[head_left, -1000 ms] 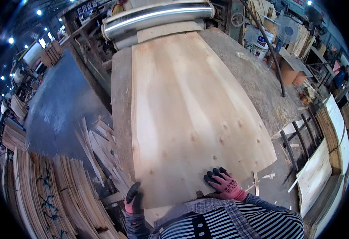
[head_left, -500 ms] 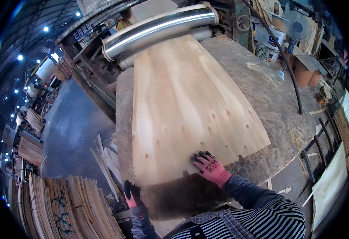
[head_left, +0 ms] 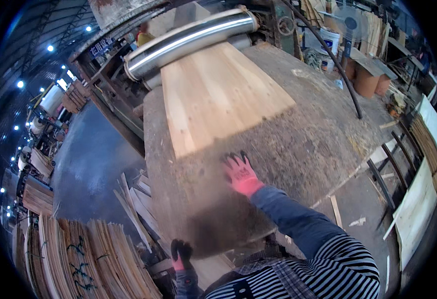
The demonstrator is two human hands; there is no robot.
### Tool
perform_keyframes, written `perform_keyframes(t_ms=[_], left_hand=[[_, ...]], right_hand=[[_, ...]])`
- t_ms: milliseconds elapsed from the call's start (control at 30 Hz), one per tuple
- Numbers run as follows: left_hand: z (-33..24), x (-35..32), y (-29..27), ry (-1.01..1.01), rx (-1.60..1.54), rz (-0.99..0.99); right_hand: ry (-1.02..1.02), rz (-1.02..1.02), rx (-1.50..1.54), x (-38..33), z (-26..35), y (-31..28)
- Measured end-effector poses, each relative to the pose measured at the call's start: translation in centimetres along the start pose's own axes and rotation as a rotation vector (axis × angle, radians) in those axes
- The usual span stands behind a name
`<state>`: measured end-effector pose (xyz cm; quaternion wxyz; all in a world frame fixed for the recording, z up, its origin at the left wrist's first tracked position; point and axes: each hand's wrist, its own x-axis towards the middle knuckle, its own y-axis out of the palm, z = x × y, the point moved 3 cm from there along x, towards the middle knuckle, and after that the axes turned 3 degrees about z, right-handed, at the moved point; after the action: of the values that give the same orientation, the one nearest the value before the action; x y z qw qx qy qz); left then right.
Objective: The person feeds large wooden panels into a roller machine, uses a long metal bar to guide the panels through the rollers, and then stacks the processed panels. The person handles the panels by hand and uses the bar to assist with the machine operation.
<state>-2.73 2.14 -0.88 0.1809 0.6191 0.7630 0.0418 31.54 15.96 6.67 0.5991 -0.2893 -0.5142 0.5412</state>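
Note:
A pale wood veneer sheet [head_left: 223, 94] lies on the worn table [head_left: 318, 134], its far end under a shiny metal roller [head_left: 193, 42]. My right hand [head_left: 242, 175], in a pink glove with black fingertips, is spread open over the table just short of the sheet's near edge, apart from it. It holds nothing. At the table's near left corner is my left hand [head_left: 181, 255], gloved alike, with its fingers loosely bent and nothing visible in them.
A stack of veneer sheets [head_left: 79, 259] stands at the lower left, with loose wood strips [head_left: 136, 207] beside it. A dark bent bar [head_left: 335, 62] crosses the right side of the table. Beyond stand a fan [head_left: 350, 24] and a white bucket [head_left: 328, 41]. Part of another person [head_left: 143, 38] shows behind the roller.
The veneer sheet has moved away from me, farther under the roller, baring more table. My right hand has left the sheet, reaching slightly forward and left. My left hand has dropped a little nearer.

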Motion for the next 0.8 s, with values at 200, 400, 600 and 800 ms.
perform_keyframes(t_ms=[200,400,600,800], left_hand=[[6.0,-1.9,2.1,-0.069,0.028,0.372],[5.3,-13.7,14.1,-0.168,0.428,0.879],[11.0,-30.0,22.4,-0.228,0.558,1.207],[26.5,-52.9,25.7,-0.269,0.317,1.609]], right_hand=[[0.171,-0.111,0.154,-26.0,5.0,-2.1],[0.728,-0.078,0.059,-52.5,7.5,-4.5],[1.185,-0.391,0.072,-69.6,11.4,-8.4],[0.940,-0.290,-0.547,-93.4,16.7,-11.6]])
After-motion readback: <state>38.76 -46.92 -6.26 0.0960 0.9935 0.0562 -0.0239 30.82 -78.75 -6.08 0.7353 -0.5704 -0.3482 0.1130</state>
